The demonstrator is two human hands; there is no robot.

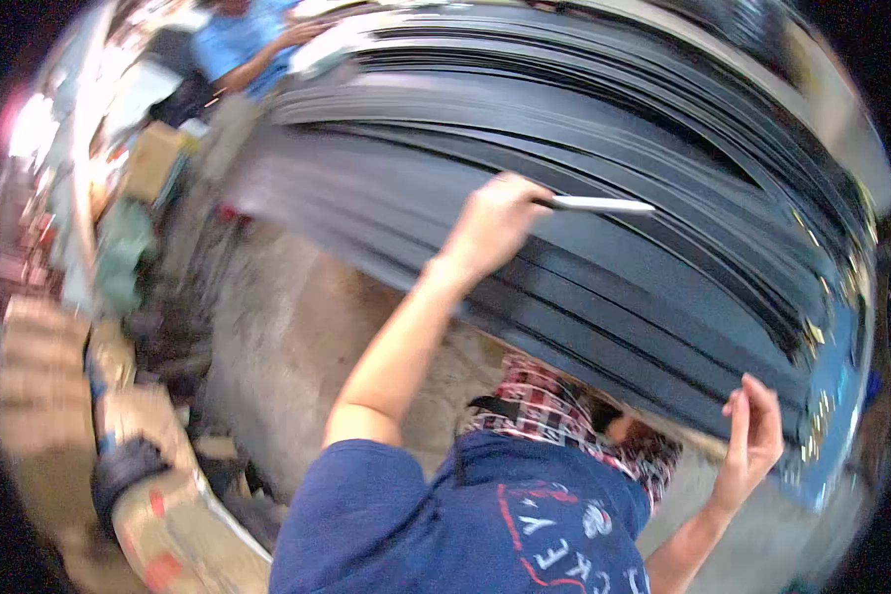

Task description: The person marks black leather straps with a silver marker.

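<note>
- Cardboard boxes (40,396) stack along the left edge, brown and blurred, with a dark rounded object (124,470) resting on one near the bottom.
- A green object (121,252) and a tan carton (153,158) sit above them beside a cluttered aisle; details there are too smeared to make out.
- At the top left, another person in a blue shirt (233,40) bends an arm over the far end of the stack, well apart from the wearer's own hands.
- The concrete floor (287,346) shows pale and worn below the sheets, left of centre.
- The left hand (490,223) is raised on a bare arm and closed around a thin white marker (599,205) (it could be a pen or a chalk stick; the blur hides which), whose tip points right and lies against the dark surface.
- The dark sheets (604,287) fill the middle and right of the view, a thick layered stack of black strips with long edges sweeping in curved lines from upper left to lower right.
- A blue shirt with printed lettering (465,525) and a red plaid cloth (554,401) lie below the stack, near the camera.
- The right hand (752,436) is open, fingers spread and upright, holding nothing, just beside the lower edge of the sheets near their right end; whether it touches them cannot be told.
</note>
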